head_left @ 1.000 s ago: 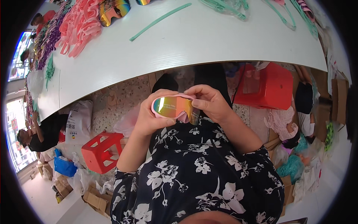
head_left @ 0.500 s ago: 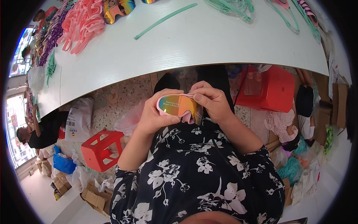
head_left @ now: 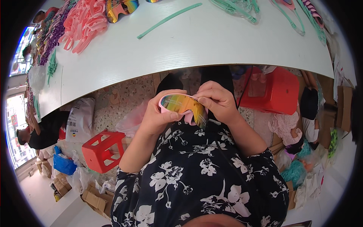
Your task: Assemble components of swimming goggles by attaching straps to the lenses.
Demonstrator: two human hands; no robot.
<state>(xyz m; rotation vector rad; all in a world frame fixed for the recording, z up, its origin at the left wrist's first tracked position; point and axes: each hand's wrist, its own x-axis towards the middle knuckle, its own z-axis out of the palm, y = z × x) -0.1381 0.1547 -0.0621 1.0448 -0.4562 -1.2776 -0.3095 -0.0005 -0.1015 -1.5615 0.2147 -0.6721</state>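
Over my lap, just short of the table's front edge, I hold a pair of goggles (head_left: 180, 106) with a pink frame and a mirrored orange-yellow lens. My left hand (head_left: 158, 112) is closed around the left end, its thumb along the lower rim. At the upper right rim, my right hand (head_left: 218, 101) pinches the frame between thumb and fingers. The nose part hangs at the lower middle, and the back of the goggles is hidden from view.
The white table (head_left: 159, 53) bears a heap of pink straps (head_left: 84, 24), other mirrored goggles (head_left: 121, 9), a single green strap (head_left: 169, 20) and bagged green straps (head_left: 238, 9). Red stools (head_left: 270, 90) stand on the floor at both sides. People sit at far left and right.
The goggles have tilted and turned slightly, so more of the lens's right side shows. My right hand has shifted a little right along the rim; both hands keep hold.
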